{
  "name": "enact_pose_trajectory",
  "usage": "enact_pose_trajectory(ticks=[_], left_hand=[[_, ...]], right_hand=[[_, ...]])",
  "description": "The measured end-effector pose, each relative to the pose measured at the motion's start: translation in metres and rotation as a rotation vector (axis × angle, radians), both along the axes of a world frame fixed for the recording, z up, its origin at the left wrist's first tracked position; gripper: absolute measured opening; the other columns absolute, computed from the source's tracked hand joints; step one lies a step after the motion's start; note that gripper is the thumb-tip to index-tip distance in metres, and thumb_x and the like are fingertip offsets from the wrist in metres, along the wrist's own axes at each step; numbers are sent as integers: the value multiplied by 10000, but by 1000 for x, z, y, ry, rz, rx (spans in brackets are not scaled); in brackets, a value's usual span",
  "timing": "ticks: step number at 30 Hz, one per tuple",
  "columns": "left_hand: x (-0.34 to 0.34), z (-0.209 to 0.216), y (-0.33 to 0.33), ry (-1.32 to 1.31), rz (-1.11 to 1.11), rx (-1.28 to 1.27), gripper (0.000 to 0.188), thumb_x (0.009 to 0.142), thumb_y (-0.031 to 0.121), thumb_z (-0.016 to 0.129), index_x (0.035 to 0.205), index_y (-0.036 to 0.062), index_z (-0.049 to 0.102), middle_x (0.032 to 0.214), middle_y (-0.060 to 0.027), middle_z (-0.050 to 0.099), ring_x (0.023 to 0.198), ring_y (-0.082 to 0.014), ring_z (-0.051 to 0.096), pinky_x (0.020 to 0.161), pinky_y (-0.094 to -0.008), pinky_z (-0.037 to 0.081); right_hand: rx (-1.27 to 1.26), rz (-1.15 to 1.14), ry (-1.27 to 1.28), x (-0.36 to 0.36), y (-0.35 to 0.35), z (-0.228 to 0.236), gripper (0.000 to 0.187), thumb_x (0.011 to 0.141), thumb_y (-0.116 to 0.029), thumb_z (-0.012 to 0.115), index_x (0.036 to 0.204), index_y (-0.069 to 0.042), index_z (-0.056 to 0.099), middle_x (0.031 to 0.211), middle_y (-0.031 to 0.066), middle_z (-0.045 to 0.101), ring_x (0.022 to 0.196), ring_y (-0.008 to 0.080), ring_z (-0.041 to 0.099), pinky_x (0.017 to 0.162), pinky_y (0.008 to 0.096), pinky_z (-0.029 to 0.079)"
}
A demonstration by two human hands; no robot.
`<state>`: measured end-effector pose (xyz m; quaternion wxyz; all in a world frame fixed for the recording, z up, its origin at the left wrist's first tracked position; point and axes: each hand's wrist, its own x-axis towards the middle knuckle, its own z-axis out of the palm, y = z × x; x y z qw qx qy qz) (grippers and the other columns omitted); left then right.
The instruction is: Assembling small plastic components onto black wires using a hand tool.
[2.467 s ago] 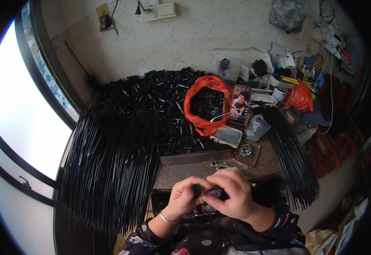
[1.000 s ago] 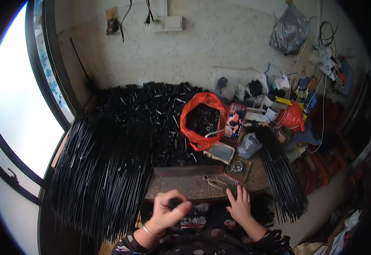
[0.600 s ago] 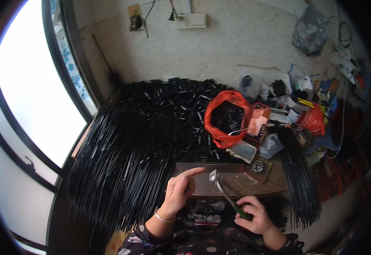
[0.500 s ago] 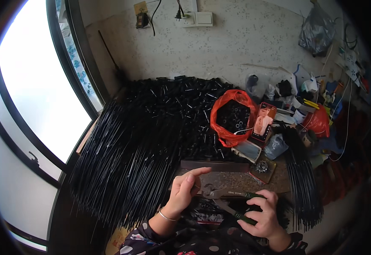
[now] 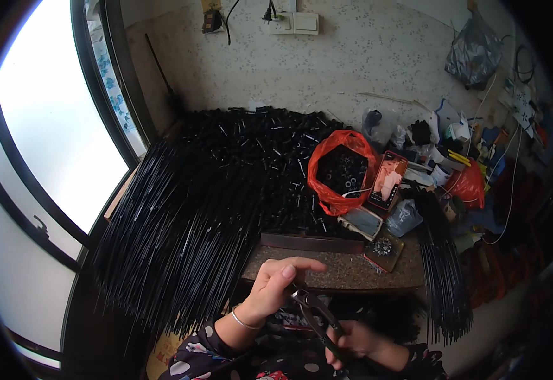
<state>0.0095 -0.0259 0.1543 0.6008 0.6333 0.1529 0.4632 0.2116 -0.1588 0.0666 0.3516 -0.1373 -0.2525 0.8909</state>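
Note:
My right hand (image 5: 356,342) is closed round the dark green handles of a pair of pliers (image 5: 312,315) and is slightly blurred. The pliers slant up to the left, handles close together. Their jaws are right by the fingers of my left hand (image 5: 273,286). That hand has its index finger stretched to the right and its thumb bent in; the other fingers are curled. Whatever it pinches by the jaws is hidden or too small to name. Both hands are at the near edge of a speckled brown worktop (image 5: 327,269).
Long thin black rods or cables (image 5: 175,253) cover the left; a smaller bundle (image 5: 444,278) hangs at right. Black short parts (image 5: 251,136) are heaped behind. A red plastic bag (image 5: 346,202) holds dark rings beside a phone (image 5: 388,180). A dish of small metal pieces (image 5: 384,250) lies nearer.
My right hand has moved left and down, and the pliers have turned steeper. Their handles, spread before, are now squeezed together. My left hand stays almost in place.

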Motion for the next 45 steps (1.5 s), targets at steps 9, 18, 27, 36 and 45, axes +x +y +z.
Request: enact_pose_trajectory(ticks=[9,18,27,36,45], left_hand=[[-11,-7,-3,-2,339,67,491,817,345,604,1063,-79,577,615,50,487,575,-16,416,543,-166,317],[3,-9,6,59,211,192,678,646,303,776,1138,-83,512,566,54,462,520,-6,393,479,-169,258],[-1,-2,6,45,27,118,658,557,338,820,1037,-54,598,541,45,462,502,-18,393,458,-192,242],[-9,-5,6,32,118,197,600,546,292,852,993,-24,607,549,55,440,513,-24,364,469,-192,237],[-4,-9,0,126,210,178,428,596,218,824,912,7,626,524,58,421,485,-18,352,441,-194,227]], right_hand=[[1474,-819,-1580,-1,36,85,398,633,-43,686,1008,-28,555,838,101,588,711,274,601,619,348,495],[944,-677,-1407,-11,34,50,620,614,-130,756,1149,-57,450,762,82,575,592,231,584,562,330,491],[661,-243,-1079,-2,16,56,285,799,-158,649,979,38,545,720,92,599,556,172,581,514,272,468],[1549,-965,-1742,5,32,60,579,630,-137,705,1126,11,444,955,149,550,785,326,559,723,393,455],[443,-71,-708,-8,20,54,409,914,-38,445,1307,26,349,984,130,600,816,165,611,723,270,492]])
